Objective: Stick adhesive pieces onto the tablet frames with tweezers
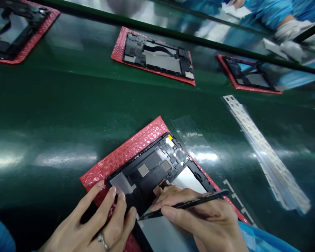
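- The left hand [94, 224], a ring on one finger, lies spread and flat. Its fingertips press the near-left edge of the tablet chassis [157, 168], and it grips nothing.
- The right hand [199, 220] is closed in a pen grip on a slim black tool [194, 202]. The tool's long axis runs from low left to high right, with its tip down on the chassis between the two hands.
- The chassis lies directly under and just ahead of both hands, set cornerwise with one corner pointing away. Its near end is covered by the hands and cut off by the frame. The right hand is nearer its middle, the left is at its edge.
- A red bubble-wrap sheet [126, 150] lies under the chassis and shows along its left and far sides.
- Just to the right, a clear film [191, 136] and a long label strip [265, 157] lie flat on the glossy green worktop [55, 115].
- Well apart, farther off, there are three more chassis on red sheets: at left [10, 28], centre [157, 56] and right [249, 75].
- Beyond a dark rail is a co-worker's white-gloved hand [291, 29], blurred.
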Available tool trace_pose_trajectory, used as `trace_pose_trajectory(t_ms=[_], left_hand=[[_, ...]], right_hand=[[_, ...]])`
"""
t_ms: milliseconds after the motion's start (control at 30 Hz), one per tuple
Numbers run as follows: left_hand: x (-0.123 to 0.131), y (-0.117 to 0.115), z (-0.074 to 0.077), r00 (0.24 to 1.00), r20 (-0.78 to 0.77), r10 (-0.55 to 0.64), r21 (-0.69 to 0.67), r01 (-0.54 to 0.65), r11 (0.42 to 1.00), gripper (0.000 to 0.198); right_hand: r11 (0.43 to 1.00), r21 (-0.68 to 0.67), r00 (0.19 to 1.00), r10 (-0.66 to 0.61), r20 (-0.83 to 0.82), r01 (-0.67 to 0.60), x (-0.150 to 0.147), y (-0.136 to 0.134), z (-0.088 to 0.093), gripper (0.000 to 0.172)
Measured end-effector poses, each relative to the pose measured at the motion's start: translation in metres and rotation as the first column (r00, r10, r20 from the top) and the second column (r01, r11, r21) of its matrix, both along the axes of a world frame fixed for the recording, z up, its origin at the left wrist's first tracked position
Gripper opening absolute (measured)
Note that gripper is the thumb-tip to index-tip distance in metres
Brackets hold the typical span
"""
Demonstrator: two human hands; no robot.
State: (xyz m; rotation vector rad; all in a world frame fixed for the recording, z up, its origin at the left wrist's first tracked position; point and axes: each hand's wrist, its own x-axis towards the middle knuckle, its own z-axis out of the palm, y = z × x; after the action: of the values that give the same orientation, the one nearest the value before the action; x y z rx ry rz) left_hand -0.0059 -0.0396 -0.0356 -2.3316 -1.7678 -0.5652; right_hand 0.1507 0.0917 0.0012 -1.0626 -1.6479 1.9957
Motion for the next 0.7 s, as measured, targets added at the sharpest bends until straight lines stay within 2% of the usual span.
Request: trace_pose_trajectory(t_ms=[367,567,633,700], left_hand=[[0.001,-0.004,0.003,1.0,-0.009,0.009,-0.008,-0.01,1.0,0.032],[0.017,-0.002,0.003,0.995,-0.055,0.089,0.022,-0.088,0.996,0.041],[0.025,-0.004,0.004,0.99,-0.021,0.136,-0.019,-0.137,0.99,0.041],[0.029,-0.011,0.007,0.981,0.048,0.189,-0.083,-0.185,0.979,0.043]], right_hand=[[0.998,0.047,0.999,-0.047,-0.022,0.048,0.002,0.002,-0.001,0.014],[0.996,0.061,0.998,-0.068,-0.006,0.068,0.0,0.001,0.002,0.012],[0.991,0.082,0.994,-0.106,0.015,0.104,0.008,0.003,0.007,0.011],[0.974,0.176,0.988,-0.15,0.028,0.142,0.023,0.01,0.012,0.009]])
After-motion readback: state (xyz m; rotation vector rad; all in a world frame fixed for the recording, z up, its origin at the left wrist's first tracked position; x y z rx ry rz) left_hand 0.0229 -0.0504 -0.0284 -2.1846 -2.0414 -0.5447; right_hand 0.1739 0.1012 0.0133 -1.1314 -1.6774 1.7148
